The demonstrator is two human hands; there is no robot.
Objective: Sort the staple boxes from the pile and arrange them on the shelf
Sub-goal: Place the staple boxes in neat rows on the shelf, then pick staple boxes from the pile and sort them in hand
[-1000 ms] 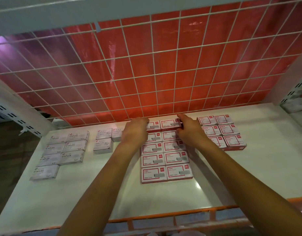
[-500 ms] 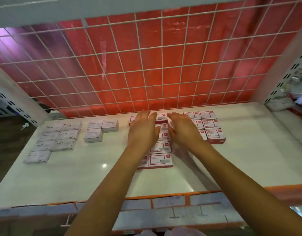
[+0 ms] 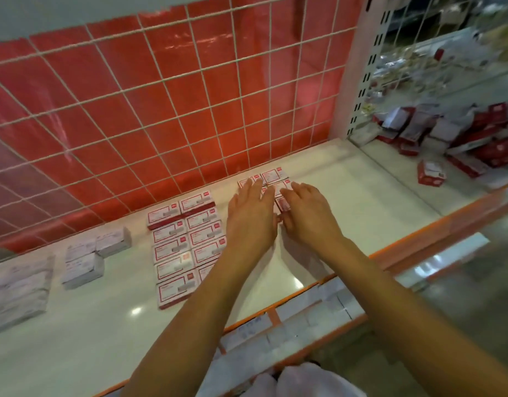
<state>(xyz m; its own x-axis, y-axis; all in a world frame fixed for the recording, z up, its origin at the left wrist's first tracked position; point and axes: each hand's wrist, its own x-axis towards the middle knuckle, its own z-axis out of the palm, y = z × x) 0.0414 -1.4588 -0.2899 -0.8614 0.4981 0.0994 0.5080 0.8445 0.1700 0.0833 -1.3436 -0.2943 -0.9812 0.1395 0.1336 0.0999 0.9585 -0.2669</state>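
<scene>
Red-and-white staple boxes lie in rows on the white shelf (image 3: 370,202). A two-column block (image 3: 187,245) sits mid-shelf. A smaller group (image 3: 274,176) lies to its right, near the mesh back. My left hand (image 3: 251,217) and my right hand (image 3: 307,214) lie side by side over this smaller group, palms down, fingers fairly straight, covering most of it. Neither hand grips a box. Pale grey staple boxes (image 3: 84,262) sit in groups at the left. A loose pile of red boxes (image 3: 464,138) lies on the neighbouring shelf at right.
White wire mesh over a red backing (image 3: 161,116) closes the back. A perforated upright (image 3: 358,81) divides the two shelves. An orange front rail with label strips (image 3: 304,313) runs along the near edge. One lone red box (image 3: 430,173) lies before the pile.
Both hands have left the two-column block and moved right onto the smaller group. The view has swung right, bringing the pile on the neighbouring shelf into sight.
</scene>
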